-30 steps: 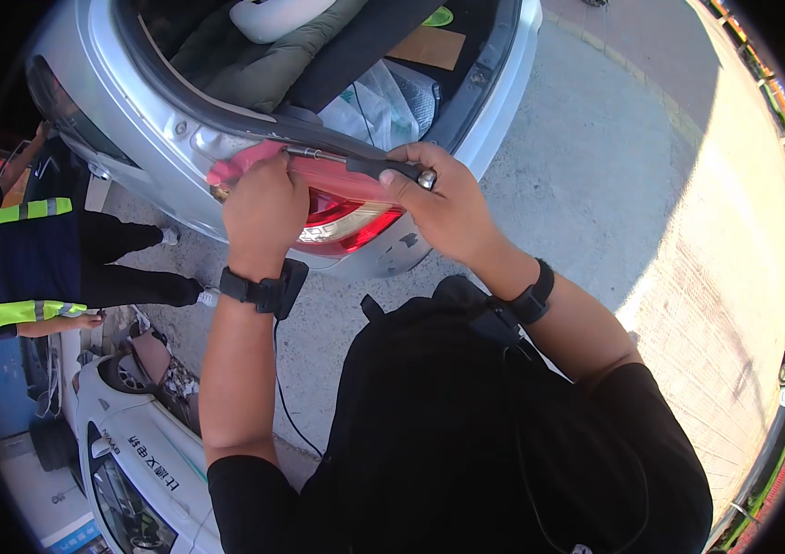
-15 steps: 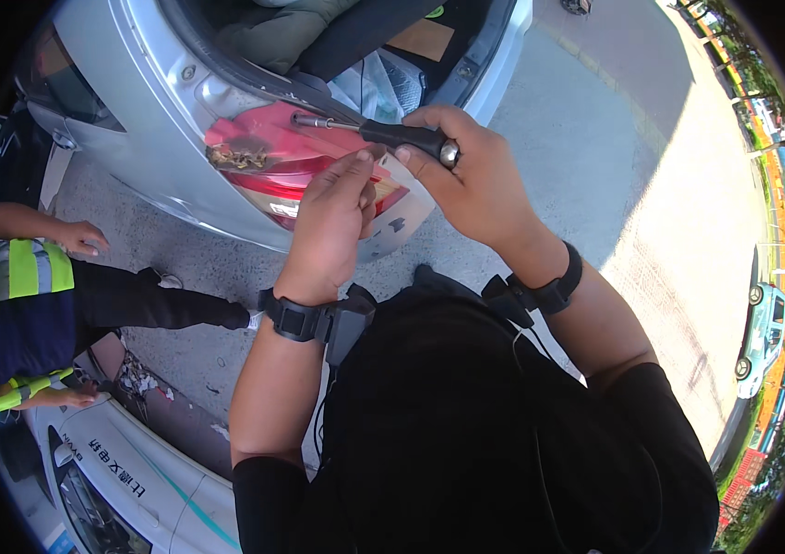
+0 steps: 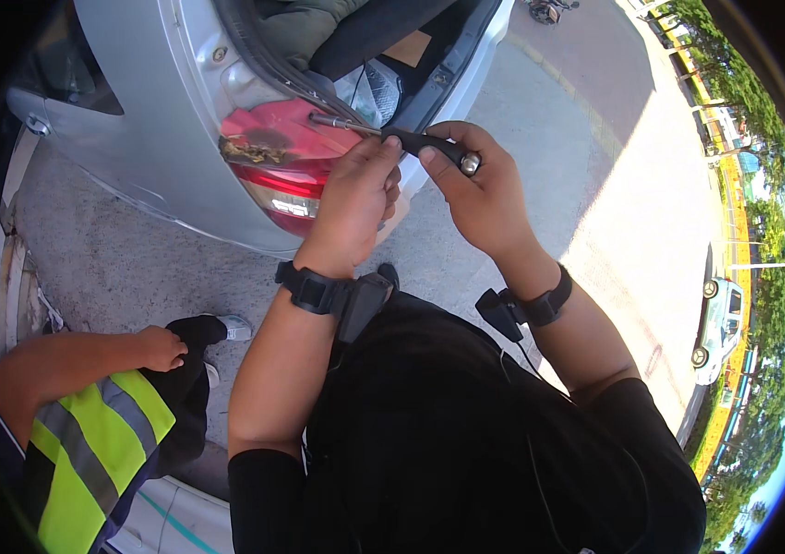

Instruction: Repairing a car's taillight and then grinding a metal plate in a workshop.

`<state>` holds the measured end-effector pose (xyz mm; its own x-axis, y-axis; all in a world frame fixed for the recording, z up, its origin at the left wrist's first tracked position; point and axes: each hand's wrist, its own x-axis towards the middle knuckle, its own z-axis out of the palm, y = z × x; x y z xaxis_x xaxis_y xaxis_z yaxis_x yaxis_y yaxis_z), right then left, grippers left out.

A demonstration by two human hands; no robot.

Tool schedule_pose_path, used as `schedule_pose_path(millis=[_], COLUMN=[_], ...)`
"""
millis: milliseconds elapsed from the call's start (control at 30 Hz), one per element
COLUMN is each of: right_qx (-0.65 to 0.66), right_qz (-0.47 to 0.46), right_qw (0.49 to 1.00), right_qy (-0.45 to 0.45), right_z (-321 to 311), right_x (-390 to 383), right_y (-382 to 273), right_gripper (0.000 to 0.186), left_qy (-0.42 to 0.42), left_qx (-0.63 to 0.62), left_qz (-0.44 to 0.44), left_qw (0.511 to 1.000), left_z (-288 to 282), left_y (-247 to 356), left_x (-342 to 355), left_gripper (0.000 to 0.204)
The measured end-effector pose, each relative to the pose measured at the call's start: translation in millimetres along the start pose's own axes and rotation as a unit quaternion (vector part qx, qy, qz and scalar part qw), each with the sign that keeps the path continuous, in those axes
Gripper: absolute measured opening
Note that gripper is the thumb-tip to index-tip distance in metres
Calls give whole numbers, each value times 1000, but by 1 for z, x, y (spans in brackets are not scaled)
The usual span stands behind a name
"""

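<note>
My right hand (image 3: 485, 194) is wrapped round the black handle of a socket screwdriver (image 3: 420, 145), whose metal shaft points left. At the front of the handle, my left hand (image 3: 355, 198) is closed with thumb and fingers pinched on the tool. The socket tip reaches over the faded pink upper part of a red tail lamp (image 3: 268, 189) on a silver car (image 3: 148, 111). A brown, broken-looking patch (image 3: 254, 150) marks the lamp's left side. My left hand covers the lamp's right part.
The car's open trunk (image 3: 420, 78) lies ahead, with a dark bar, a plastic bag and cardboard inside. At left stands a person in a yellow reflective vest (image 3: 106, 434), near a white car (image 3: 175, 512). A parked vehicle (image 3: 720, 319) is far right.
The view has shifted. My left hand has moved up against the screwdriver's handle, while my right hand keeps its grip. The person in the vest has come closer on the left.
</note>
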<state>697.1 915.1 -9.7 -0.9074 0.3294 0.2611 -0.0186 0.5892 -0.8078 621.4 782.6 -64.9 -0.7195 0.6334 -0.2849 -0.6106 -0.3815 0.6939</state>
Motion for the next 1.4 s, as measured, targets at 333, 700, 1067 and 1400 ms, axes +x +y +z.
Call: schedule_pose_path(millis=[333,700,1067,1400], right_qx=[150,338,474,-392], right_qz=[207,341,174,-276], right_qw=[967,871,856,870], right_qy=[-14,-101,-110,-118], right_z=[3,-9,-14,-43], right_x=[-7,-6,-40,5], right_y=[-1,-19,18,-25], right_gripper=[32,26,49,35], left_qy=[-24,-52,-86,-36], left_qx=[48,-120,-194,-128], left_qz=[5,-36,-38,-16], left_qw=[999,991,976,991], left_z=[-9,-6,-10,-8], left_y=[0,0,3,-9], left_x=[4,8,5,8], left_gripper=[30,24,23,21])
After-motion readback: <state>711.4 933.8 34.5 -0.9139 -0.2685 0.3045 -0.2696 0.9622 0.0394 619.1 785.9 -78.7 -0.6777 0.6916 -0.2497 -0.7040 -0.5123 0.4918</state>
